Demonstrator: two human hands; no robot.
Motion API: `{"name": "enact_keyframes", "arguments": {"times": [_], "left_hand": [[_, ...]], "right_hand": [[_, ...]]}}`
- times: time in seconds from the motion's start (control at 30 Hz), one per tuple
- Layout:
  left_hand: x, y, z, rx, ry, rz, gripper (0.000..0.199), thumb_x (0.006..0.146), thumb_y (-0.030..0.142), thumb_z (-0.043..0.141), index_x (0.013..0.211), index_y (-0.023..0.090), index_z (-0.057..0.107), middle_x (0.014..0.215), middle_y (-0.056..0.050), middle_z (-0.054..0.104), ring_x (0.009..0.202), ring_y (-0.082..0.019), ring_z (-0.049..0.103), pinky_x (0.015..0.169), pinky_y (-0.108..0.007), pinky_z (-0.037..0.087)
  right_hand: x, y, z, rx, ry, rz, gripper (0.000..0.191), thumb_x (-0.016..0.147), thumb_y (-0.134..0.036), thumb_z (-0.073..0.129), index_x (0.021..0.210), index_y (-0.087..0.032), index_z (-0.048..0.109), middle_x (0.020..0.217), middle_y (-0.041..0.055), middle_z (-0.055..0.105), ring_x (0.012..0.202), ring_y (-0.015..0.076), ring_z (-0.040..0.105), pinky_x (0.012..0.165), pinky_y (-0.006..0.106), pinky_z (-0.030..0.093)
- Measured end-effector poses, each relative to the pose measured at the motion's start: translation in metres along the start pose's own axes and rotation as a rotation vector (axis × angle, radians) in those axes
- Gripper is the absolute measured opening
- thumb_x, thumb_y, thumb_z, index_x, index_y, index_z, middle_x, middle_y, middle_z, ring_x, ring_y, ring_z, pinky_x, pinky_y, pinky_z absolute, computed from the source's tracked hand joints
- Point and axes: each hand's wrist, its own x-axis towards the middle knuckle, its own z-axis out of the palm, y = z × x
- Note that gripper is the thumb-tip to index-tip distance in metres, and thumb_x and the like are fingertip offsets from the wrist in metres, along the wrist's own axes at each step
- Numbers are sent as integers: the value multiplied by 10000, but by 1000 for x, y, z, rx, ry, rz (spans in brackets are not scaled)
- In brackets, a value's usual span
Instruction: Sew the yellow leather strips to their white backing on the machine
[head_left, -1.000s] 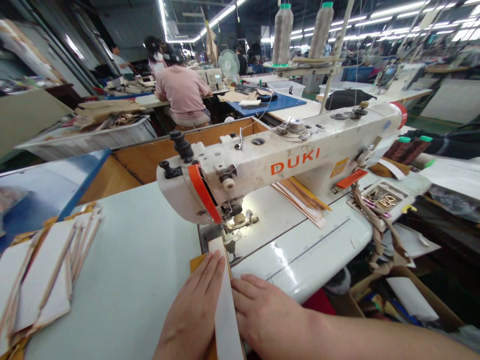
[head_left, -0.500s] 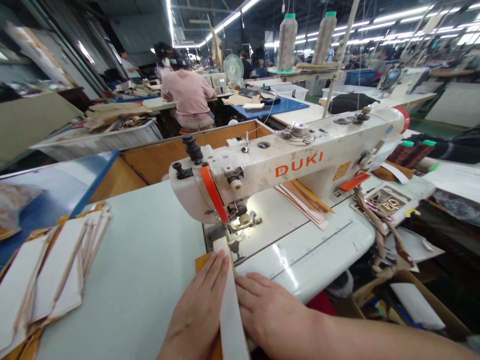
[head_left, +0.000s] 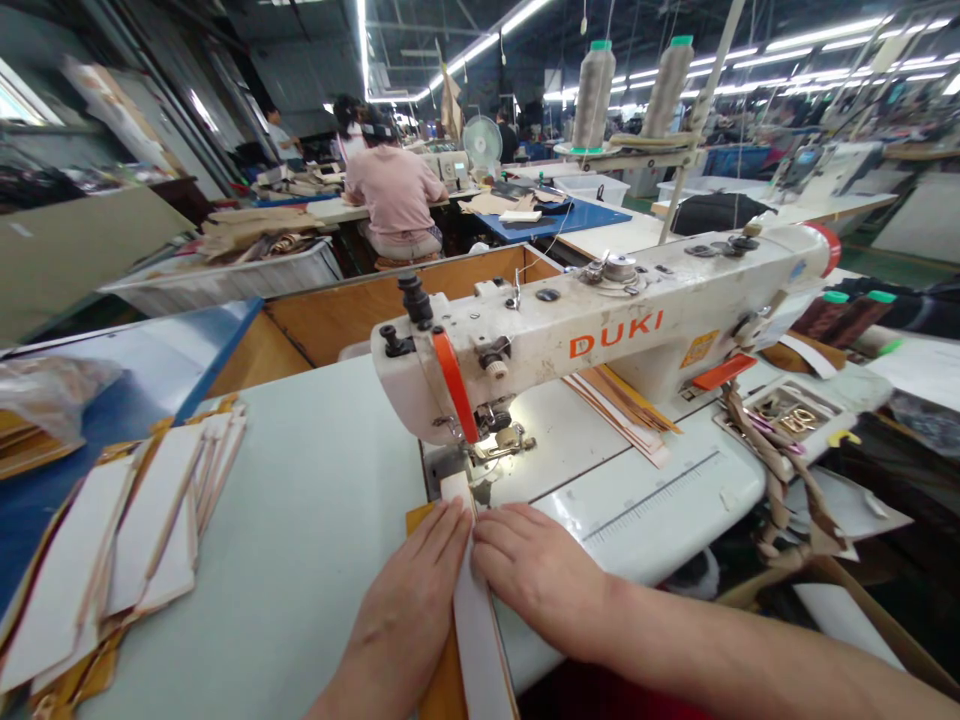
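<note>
Smooth pale tabletop point(head_left: 300, 520) beneath: my flat, open left grip point(head_left: 409, 590) and right grip point(head_left: 536, 565) press a white strip point(head_left: 474, 620) over a tan backing piece point(head_left: 444, 680), its end just short of the sewing machine's presser foot point(head_left: 502, 440).

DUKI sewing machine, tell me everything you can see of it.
The DUKI sewing machine is an industrial head of scuffed white metal with orange lettering, an orange guard at its needle end, a red cap at the far end, and black knobs and a tension dial on top. It sits on a pale table, its lit presser foot just beyond a white strip.
</note>
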Motion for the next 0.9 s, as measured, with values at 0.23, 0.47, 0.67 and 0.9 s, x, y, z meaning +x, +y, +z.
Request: {"name": "enact_keyframes", "arguments": {"times": [0.23, 0.47, 0.67, 0.9], "left_hand": [[-5, 2, 6, -81, -40, -36, 495, 817, 32, 324, 1265, 63, 531, 1245, -153, 639, 1180, -228, 578, 958, -347, 509], [-6, 8, 7, -28, -42, -93, 539, 842, 48, 302, 1376, 18, 366, 1280, -210, 595, 1197, -268, 566, 919, -374, 518], [2, 7, 10, -15, -26, -86, 613, 849, 53, 284, 1457, 8, 217, 1288, -210, 596, 1171, -260, 591, 922, -374, 512], [24, 2, 17, 26, 1, -36, 590, 820, 18, 272, 1405, -60, 279, 1191, -223, 650, 1114, -271, 626, 903, -364, 523]], "right_hand": [[4, 12, 2, -8, -44, -220, 210, 965, -164, 463, 792, -149, 582, 871, 45, 635, 873, 192, 556, 868, 328, 446], [9, 15, 1, -1, -75, -285, 174, 925, -172, 520, 764, -152, 583, 789, 29, 597, 773, 190, 541, 785, 324, 445], [11, 24, -1, -19, -78, -301, 198, 943, -154, 479, 774, -148, 582, 798, 40, 594, 769, 179, 543, 770, 321, 434], [13, 41, -2, -42, -59, -296, 206, 949, -155, 476, 764, -156, 568, 838, 44, 610, 795, 173, 555, 804, 314, 440]]}}
